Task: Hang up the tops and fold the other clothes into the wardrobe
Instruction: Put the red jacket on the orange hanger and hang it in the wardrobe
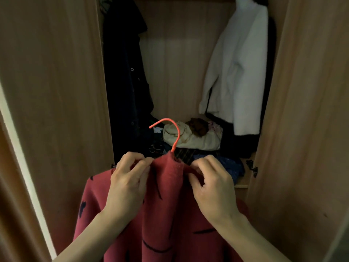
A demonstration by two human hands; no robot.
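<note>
Both hands, the left hand (130,178) and right hand (211,182), pinch the collar of the red sweater (166,214), held before the open wardrobe (56,91) with the orange hanger hook (174,133) poking out. Seat the shoulders evenly on the hanger, I'd say, before lifting.
</note>
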